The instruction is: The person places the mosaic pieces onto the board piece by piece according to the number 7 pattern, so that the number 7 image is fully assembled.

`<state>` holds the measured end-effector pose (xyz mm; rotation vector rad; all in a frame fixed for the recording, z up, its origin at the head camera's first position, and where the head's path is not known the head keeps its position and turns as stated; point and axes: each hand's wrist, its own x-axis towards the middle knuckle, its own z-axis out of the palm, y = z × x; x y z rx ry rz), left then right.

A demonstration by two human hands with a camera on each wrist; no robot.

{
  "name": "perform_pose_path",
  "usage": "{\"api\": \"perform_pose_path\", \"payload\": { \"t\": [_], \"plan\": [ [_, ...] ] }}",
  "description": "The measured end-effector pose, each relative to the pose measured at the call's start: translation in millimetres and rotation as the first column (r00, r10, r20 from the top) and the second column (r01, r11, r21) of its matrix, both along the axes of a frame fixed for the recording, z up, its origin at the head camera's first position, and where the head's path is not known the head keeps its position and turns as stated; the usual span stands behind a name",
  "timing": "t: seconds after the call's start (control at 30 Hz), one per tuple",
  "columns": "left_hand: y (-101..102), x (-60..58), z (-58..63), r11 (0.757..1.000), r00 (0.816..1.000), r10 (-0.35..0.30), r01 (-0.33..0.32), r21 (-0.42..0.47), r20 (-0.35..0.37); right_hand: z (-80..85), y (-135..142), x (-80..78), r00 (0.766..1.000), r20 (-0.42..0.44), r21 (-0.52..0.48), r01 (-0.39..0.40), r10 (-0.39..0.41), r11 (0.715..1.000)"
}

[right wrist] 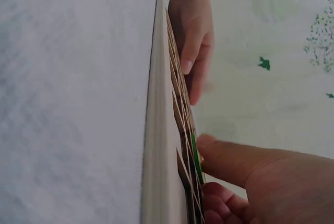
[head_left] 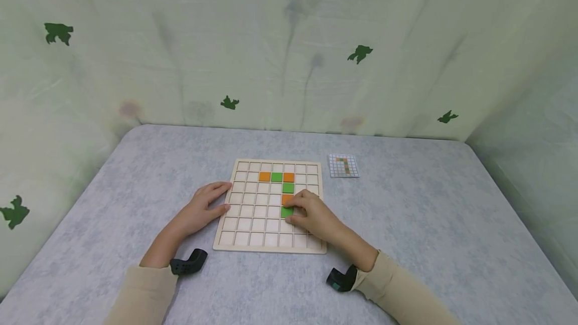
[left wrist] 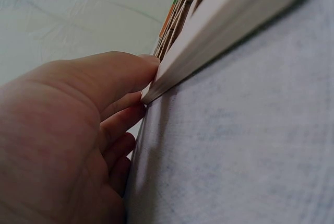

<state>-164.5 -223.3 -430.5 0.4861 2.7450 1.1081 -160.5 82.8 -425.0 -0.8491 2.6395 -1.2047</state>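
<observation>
A square wooden grid board (head_left: 271,251) lies flat on the table. Across its upper part run an orange tile (head_left: 265,177), a green tile (head_left: 277,177) and another orange tile (head_left: 288,178). Below the last come a green tile (head_left: 288,188), an orange tile (head_left: 286,198) and a lower green tile (head_left: 286,212). My right hand (head_left: 316,217) is over the board's right side, thumb and index finger pinching that lower green tile at its cell. My left hand (head_left: 198,210) rests against the left edge, its thumb (left wrist: 125,72) touching the frame.
Right of the board's upper corner lies a small pattern card (head_left: 344,166) printed with a grid and coloured squares. Black wrist devices sit at the left wrist (head_left: 189,263) and right wrist (head_left: 341,279). A pale curtain (head_left: 271,64) hangs behind the table.
</observation>
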Motion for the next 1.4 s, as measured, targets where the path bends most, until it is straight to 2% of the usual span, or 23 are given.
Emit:
{"api": "perform_pose_path", "payload": {
  "t": [0.2, 0.43, 0.63, 0.93, 1.23, 1.4],
  "plan": [
    [0, 0.5, -2.3, 1.000, 1.000, -0.003, 0.003, -0.001, -0.001, 10.8, 11, -2.7, 0.995, 0.091, -0.056, -0.025, 0.030, 0.998],
    [1, 0.5, -1.3, 1.000, 1.000, -0.010, 0.010, 0.001, -0.018, 26.9, 37, 1.0, 0.995, 0.091, -0.097, -0.040, 0.049, 0.995],
    [1, 1.0, -1.3, 1.000, 1.000, -0.004, 0.004, -0.003, -0.013, 25.6, 63, 10.6, 0.995, 0.078, -0.042, -0.065, 0.068, 0.997],
    [0, 1.6, -0.9, 1.000, 1.000, -0.007, 0.007, -0.001, -0.019, 11.5, 93, 18.7, 0.991, 0.075, 0.096, -0.116, 0.109, 0.989],
    [0, 1.0, -0.6, 1.000, 1.000, -0.002, 0.002, 0.004, -0.010, 8.7, 98, 20.5, 0.993, 0.033, 0.157, -0.119, 0.115, 0.980],
    [0, 0.6, 0.0, 1.000, 1.000, -0.005, 0.005, 0.006, -0.009, 14.1, 95, 20.4, 0.996, 0.058, 0.156, -0.080, 0.071, 0.985]
  ]
}}
